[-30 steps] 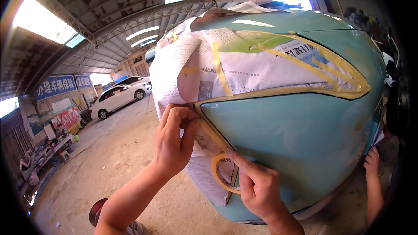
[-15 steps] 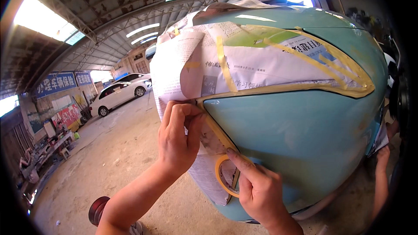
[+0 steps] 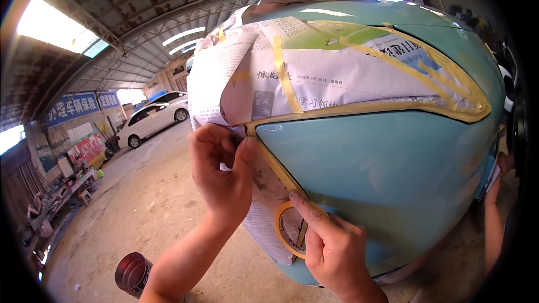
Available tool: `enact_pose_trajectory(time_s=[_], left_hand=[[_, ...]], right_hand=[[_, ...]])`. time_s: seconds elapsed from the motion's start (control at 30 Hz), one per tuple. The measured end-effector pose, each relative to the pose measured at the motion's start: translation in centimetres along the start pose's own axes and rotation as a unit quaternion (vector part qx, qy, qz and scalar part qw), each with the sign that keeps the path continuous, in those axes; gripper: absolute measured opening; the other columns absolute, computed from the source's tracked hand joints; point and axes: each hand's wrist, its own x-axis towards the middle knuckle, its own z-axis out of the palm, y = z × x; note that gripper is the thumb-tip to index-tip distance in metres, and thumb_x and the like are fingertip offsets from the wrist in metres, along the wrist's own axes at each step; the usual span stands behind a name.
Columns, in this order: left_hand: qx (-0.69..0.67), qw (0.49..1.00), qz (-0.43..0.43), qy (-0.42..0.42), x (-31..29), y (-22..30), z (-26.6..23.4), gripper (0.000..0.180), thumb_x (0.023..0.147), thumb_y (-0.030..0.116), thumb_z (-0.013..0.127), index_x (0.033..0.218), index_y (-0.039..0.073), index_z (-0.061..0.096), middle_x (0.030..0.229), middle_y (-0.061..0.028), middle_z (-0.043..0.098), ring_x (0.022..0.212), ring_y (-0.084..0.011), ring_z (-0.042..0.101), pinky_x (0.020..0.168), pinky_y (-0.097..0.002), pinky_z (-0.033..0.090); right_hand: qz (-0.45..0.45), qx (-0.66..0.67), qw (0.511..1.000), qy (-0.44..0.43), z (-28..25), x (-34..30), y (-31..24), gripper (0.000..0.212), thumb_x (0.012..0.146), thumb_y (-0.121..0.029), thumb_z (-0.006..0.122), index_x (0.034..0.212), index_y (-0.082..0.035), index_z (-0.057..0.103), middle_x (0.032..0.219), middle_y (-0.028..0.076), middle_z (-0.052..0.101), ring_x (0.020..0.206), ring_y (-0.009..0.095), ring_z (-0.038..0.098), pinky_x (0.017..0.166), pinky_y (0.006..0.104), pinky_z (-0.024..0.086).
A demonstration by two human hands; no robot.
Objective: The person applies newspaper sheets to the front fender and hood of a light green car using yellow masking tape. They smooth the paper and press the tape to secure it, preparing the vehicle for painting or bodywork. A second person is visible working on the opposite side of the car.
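A pale green-blue car panel fills the middle, with newspaper taped over the area above it. A strip of yellow masking tape runs down the panel's left edge. My left hand is at the top of this strip by the newspaper's lower corner, fingers curled and thumb on the edge; what it pinches is hidden. Lower down, my right hand holds the roll of masking tape, its index finger stretched out and pressing on the strip. More newspaper hangs behind the roll.
At the right edge another person's arm reaches to paper on the car's side. A dark red can stands on the dirt floor, lower left. Farther off are a white car and a cluttered bench along the wall.
My left hand has shifted slightly left, and its thumb and index finger have moved apart. The right index finger stays pressed on the strip. The view has shifted a little.
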Motion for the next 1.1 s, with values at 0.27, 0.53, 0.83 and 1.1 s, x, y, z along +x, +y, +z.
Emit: enact_pose_trajectory(time_s=[0.27, 0.53, 0.83, 1.1], left_hand=[[0.123, 0.990, 0.062, -0.024, -0.9, -1.0, -0.3, 0.023, 0.085, -0.001, 0.071, 0.101, 0.003, 0.056, 0.094, -0.0021, 0.052, 0.080, -0.0106, 0.047, 0.072, -0.0240, 0.042], [0.188, 0.967, 0.160, -0.055, -2.2, -0.7, -0.5, 0.039, 0.075, 0.007, 0.084, 0.103, 0.001, 0.057, 0.103, -0.0103, 0.054, 0.097, -0.0252, 0.051, 0.080, -0.0346, 0.046], [0.104, 0.994, 0.016, -0.010, 0.0, -0.4, -0.6, 0.026, 0.077, 0.003, 0.082, 0.085, 0.003, 0.057, 0.083, -0.0053, 0.053, 0.073, -0.0183, 0.050, 0.068, -0.0278, 0.043], [0.153, 0.987, 0.048, -0.022, -0.8, 0.4, -0.5, 0.026, 0.080, 0.009, 0.081, 0.093, 0.002, 0.060, 0.092, -0.0082, 0.055, 0.088, -0.0237, 0.052, 0.080, -0.0343, 0.046]], right_hand=[[0.010, 0.013, 1.000, -0.008, -0.1, 0.0, 0.1, 0.055, 0.079, 0.010, 0.052, 0.129, -0.008, 0.067, 0.062, 0.013, 0.057, 0.052, 0.026, 0.059, 0.054, 0.0343, 0.050], [0.007, 0.005, 1.000, -0.012, 0.0, -0.4, 0.6, 0.055, 0.079, 0.011, 0.051, 0.128, -0.007, 0.068, 0.060, 0.012, 0.054, 0.050, 0.024, 0.054, 0.054, 0.0313, 0.048], [0.007, -0.009, 0.999, -0.035, -0.2, -0.4, 0.6, 0.050, 0.083, 0.003, 0.057, 0.130, -0.012, 0.066, 0.063, 0.012, 0.061, 0.053, 0.029, 0.061, 0.051, 0.0394, 0.050], [-0.020, 0.017, 1.000, -0.009, -0.1, -0.9, 1.2, 0.050, 0.082, 0.006, 0.059, 0.129, -0.011, 0.068, 0.059, 0.007, 0.054, 0.049, 0.023, 0.056, 0.049, 0.0346, 0.049]])
